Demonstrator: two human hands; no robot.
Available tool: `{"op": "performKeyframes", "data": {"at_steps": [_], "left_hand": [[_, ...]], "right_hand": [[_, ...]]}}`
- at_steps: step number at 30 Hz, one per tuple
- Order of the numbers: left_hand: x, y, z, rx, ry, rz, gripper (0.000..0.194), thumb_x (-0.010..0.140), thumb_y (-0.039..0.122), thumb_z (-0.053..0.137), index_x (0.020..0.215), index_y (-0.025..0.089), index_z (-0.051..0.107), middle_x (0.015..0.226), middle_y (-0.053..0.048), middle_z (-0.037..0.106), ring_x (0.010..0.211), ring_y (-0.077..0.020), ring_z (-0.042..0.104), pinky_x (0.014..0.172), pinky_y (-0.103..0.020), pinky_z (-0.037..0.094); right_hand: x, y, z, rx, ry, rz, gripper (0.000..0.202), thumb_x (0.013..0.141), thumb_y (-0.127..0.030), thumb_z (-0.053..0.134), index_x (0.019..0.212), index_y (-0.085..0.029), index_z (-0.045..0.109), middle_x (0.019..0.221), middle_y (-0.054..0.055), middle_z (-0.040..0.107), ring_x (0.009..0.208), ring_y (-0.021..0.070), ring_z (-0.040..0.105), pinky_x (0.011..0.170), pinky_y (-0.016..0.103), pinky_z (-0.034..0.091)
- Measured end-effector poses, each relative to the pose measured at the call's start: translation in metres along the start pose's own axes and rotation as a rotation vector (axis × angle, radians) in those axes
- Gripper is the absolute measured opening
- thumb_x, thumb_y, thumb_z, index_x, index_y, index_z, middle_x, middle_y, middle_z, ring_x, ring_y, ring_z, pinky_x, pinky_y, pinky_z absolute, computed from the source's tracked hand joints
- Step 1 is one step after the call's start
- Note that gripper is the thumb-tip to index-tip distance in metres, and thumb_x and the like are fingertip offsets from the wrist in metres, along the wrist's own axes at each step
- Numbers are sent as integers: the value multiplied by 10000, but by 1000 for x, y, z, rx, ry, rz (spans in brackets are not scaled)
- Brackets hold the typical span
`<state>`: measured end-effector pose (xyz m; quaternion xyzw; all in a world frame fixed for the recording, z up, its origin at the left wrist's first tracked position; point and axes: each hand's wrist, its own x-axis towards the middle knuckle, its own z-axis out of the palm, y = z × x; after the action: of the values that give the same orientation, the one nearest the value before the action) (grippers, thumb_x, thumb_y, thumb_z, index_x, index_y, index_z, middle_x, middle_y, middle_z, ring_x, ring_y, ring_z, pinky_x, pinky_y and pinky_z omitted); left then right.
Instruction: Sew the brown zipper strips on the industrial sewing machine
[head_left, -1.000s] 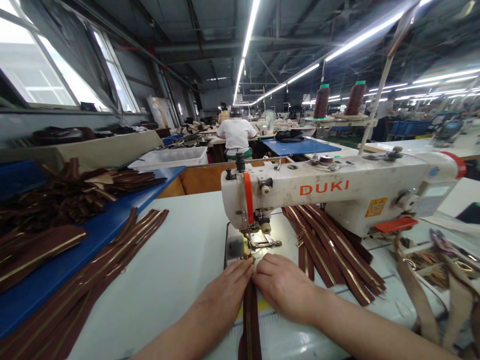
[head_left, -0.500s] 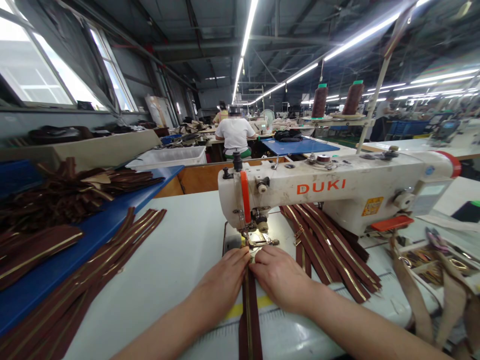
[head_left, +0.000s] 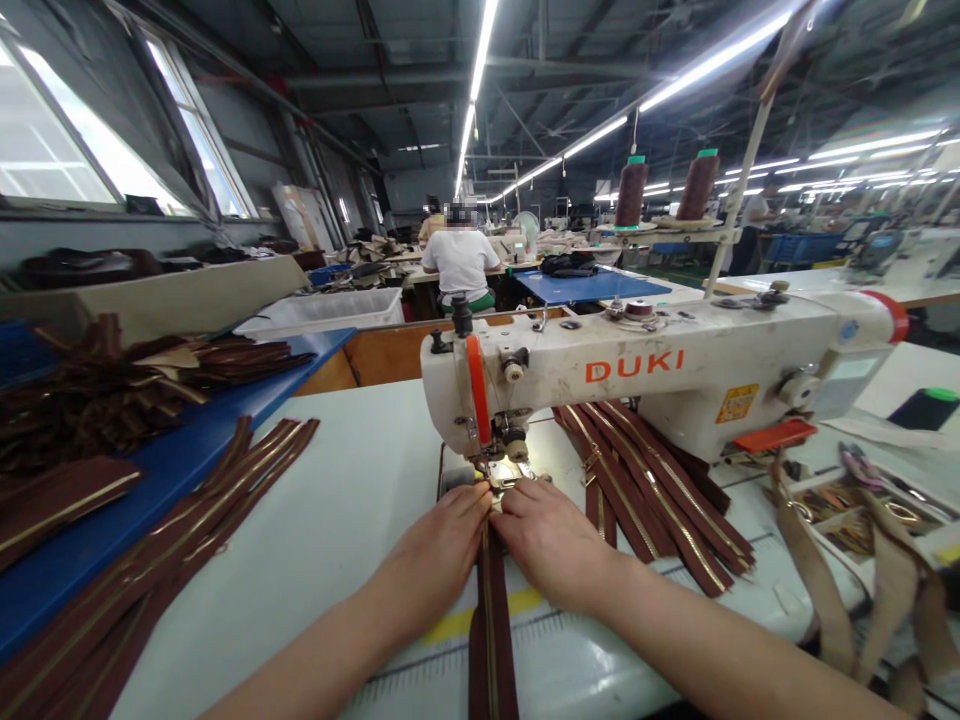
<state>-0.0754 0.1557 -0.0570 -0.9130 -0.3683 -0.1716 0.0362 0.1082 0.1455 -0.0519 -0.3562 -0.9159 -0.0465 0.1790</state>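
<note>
A brown zipper (head_left: pixel 492 620) with gold teeth runs from the front edge of the sewing table up to the needle area of a white sewing machine (head_left: pixel 555 355). My left hand (head_left: pixel 442 535) is closed, its fingertips pinching the zipper's far end from the left, just before the presser foot (head_left: pixel 487 468). From the right, my right hand (head_left: pixel 551 530) has its fingers curled and pressed on the same end. The fingertips of both hands nearly meet, and they hide the zipper's tip.
Brown zippers (head_left: pixel 645 490) lie under the machine arm, and more zippers (head_left: pixel 202 520) lie at left beside a blue board (head_left: pixel 172 450). At right stands a parts tray (head_left: pixel 847 515) with beige straps (head_left: pixel 817 580) hanging over it. A person (head_left: pixel 459 262) sits ahead.
The camera view has shifted slightly, so the scene sits a little further left. Both hands keep their hold on the zipper by the presser foot, with little visible movement.
</note>
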Motion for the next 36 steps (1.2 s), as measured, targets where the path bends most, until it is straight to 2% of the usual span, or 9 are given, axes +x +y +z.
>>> {"op": "performKeyframes", "data": {"at_steps": [12, 20, 30, 36], "left_hand": [[-3, -1, 2, 58, 73, 34, 327, 905, 132, 336, 1140, 130, 564, 1139, -109, 633, 1071, -206, 586, 931, -377, 503], [-12, 2, 8, 56, 129, -46, 314, 890, 142, 357, 1106, 164, 583, 1118, -105, 615, 1021, -216, 609, 875, -363, 535], [-9, 6, 5, 44, 74, -71, 313, 853, 80, 402, 1087, 145, 599, 1102, -111, 637, 1039, -221, 607, 906, -376, 516], [-9, 7, 4, 99, 102, -47, 309, 843, 81, 405, 1078, 131, 599, 1090, -126, 643, 1016, -233, 614, 881, -393, 528]], "right_hand": [[0, 2, 0, 3, 19, 5, 100, 887, -170, 517, 901, -142, 611, 903, 71, 593, 896, 213, 455, 781, 337, 368], [0, 3, 0, 16, 28, -9, 114, 891, -164, 495, 908, -143, 606, 875, 57, 585, 874, 207, 459, 790, 336, 378], [-1, 3, 3, 27, 24, -4, 120, 889, -149, 488, 902, -151, 607, 870, 54, 586, 871, 206, 455, 787, 333, 369], [0, 3, 1, 22, 27, 10, 115, 887, -149, 496, 907, -153, 610, 868, 49, 588, 869, 206, 461, 772, 330, 369]]}}
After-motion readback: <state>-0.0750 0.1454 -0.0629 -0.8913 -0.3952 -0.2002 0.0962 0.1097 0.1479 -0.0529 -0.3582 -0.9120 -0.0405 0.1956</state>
